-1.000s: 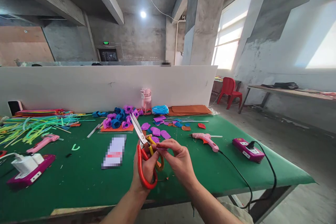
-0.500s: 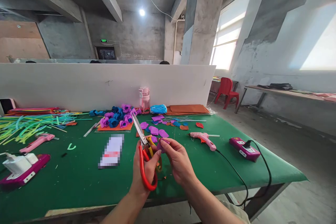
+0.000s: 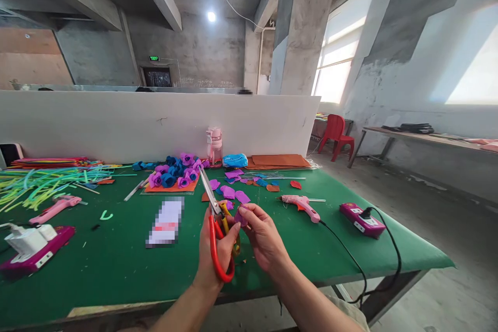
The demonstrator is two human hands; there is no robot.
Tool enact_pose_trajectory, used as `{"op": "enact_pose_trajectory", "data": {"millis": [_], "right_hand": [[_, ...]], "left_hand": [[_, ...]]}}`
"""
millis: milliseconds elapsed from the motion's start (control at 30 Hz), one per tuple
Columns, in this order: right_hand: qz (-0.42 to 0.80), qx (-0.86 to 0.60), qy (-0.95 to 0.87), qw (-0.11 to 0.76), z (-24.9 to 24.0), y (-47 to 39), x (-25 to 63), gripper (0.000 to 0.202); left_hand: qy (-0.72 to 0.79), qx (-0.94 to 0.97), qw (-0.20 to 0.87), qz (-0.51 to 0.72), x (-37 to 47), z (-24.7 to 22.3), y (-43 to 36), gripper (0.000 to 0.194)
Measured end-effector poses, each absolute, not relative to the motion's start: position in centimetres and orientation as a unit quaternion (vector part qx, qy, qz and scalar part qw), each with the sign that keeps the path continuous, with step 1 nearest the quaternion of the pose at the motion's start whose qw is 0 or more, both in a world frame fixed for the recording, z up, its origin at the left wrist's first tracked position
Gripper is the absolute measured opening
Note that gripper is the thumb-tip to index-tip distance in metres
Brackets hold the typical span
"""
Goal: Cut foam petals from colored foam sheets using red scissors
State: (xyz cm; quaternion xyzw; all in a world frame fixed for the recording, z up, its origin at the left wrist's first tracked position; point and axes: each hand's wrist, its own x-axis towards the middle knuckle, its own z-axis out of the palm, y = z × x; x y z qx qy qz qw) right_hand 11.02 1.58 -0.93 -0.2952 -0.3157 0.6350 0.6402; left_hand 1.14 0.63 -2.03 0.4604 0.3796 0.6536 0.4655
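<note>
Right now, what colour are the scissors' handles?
The scissors have one red handle and one yellow handle, seen best in the head view.

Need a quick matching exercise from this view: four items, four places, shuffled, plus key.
Column 1
1. scissors
2. small purple piece
3. pink bottle
4. corded glue gun

Column 2
A. standing upright in front of the white board
B. pinched in the right hand
C. lying on the green table, left of the power strip at the right edge
D. held in the left hand, blades pointing up and away

Pairs: 1-D, 2-B, 3-A, 4-C
</note>
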Motion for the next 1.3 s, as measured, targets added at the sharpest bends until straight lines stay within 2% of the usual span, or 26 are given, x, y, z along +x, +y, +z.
{"op": "enact_pose_trajectory", "data": {"millis": [300,467,633,767,833,1000,1300], "right_hand": [[0.663,-0.276,-0.319,0.619,-0.9,1.7,11.4,0.022],[0.643,-0.303,-0.317,0.628,-0.8,1.8,11.6,0.024],[0.551,-0.336,-0.352,0.678,-0.2,2.4,12.8,0.022],[0.527,-0.349,-0.354,0.69,0.2,2.9,14.1,0.023],[0.524,-0.353,-0.363,0.685,0.1,2.9,14.5,0.023],[0.522,-0.348,-0.404,0.666,-0.1,2.6,14.6,0.02],[0.518,-0.336,-0.446,0.648,0.0,2.3,14.7,0.019]], "left_hand": [[0.387,0.455,0.476,0.645,1.3,-1.4,0.3,0.054],[0.39,0.481,0.455,0.64,1.0,-1.3,0.5,0.045],[0.441,0.648,0.37,0.499,-1.3,-0.5,0.7,0.035],[0.469,0.688,0.322,0.45,-2.8,0.1,-0.2,0.026],[0.477,0.729,0.289,0.397,-3.2,0.3,-0.7,0.03],[0.508,0.83,0.122,0.197,-3.7,0.2,-0.9,0.051],[0.512,0.834,0.116,0.17,-3.6,0.5,-1.1,0.057]]}}
